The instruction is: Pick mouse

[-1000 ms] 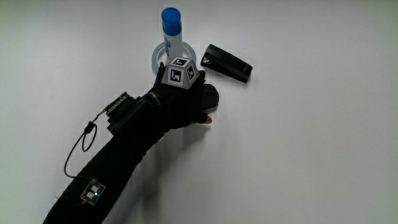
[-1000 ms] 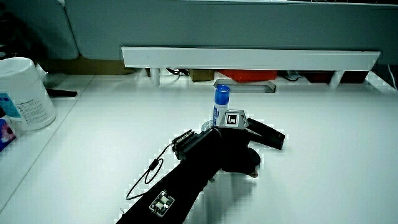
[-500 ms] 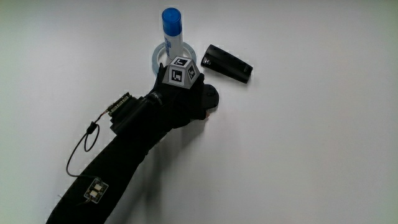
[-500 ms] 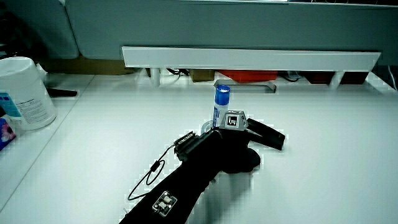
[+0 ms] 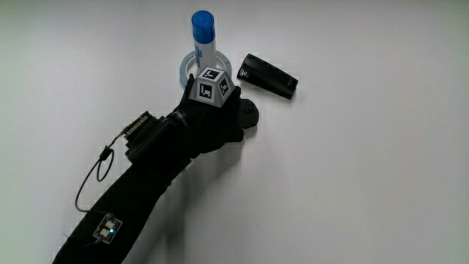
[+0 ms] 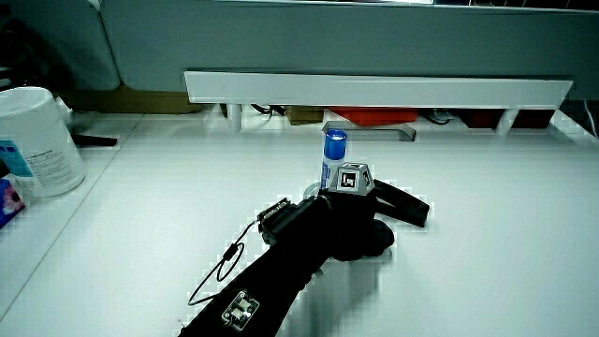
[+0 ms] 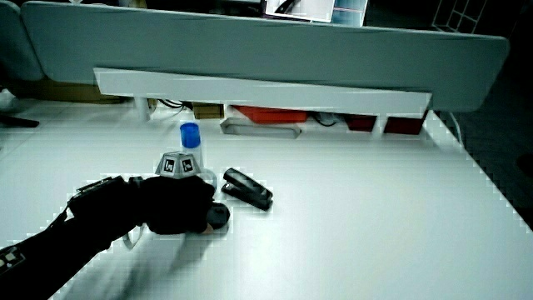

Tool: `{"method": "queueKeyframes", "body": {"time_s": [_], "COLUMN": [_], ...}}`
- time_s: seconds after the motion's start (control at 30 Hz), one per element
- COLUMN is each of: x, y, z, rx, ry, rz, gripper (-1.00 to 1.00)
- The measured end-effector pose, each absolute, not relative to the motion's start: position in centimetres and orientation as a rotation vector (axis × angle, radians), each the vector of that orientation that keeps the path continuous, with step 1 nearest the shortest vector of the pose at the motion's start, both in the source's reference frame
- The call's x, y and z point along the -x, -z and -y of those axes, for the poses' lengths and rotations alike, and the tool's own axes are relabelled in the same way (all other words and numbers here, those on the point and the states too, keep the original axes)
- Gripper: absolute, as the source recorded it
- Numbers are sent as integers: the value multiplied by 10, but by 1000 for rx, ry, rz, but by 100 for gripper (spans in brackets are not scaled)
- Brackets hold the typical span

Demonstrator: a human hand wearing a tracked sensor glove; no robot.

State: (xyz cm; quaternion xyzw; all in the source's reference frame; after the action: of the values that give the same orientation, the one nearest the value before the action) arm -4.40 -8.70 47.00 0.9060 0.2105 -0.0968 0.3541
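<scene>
Fingers curled over mouse — hand low on table; blue-capped bottle just beside.

The hand closed tighter over the mouse; its pale fingertip, seen a second ago, curled under, and the cube rose slightly.

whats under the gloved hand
A dark rounded thing, likely the mouse, peeks out past the hand; the glove covers the rest, so its shape and the grip on it stay hidden. White table lies around it.
</scene>
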Motion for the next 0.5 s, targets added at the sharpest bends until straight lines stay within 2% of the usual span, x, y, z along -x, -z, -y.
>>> {"method": "queueKeyframes", "body": {"time_s": [0.37,0.5], "x": [43,39], "y": [-388,-377], "z": [61,46], "rx": [-2437,-2472], "ry": [275,277], "rz": [-714,-782], "gripper": [100,100]}}
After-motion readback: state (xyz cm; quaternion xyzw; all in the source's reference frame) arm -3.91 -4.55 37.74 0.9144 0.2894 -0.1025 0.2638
